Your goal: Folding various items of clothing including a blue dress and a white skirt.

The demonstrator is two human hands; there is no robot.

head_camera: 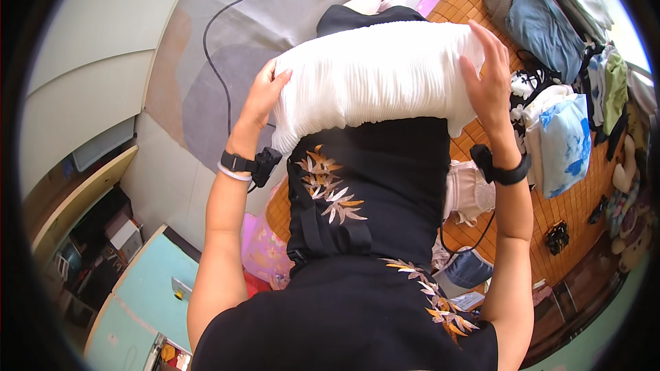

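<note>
A white pleated garment (371, 72) lies stretched sideways over my lap, above the black embroidered clothing I wear. My left hand (265, 90) grips its left end, thumb on top and fingers curled behind the cloth. At the right end my right hand (484, 74) has its thumb on the pleats and its fingers extended along the far edge; the cloth lies between them. Both wrists carry black straps with small devices. The underside of the garment is hidden.
Folded clothes, among them a blue garment (546, 26) and a blue-and-white one (565, 144), lie on the brown tile mat (521, 216) at right. A beige garment (466, 188) is near my right wrist. A black cable (209, 46) crosses the grey floor covering at upper left.
</note>
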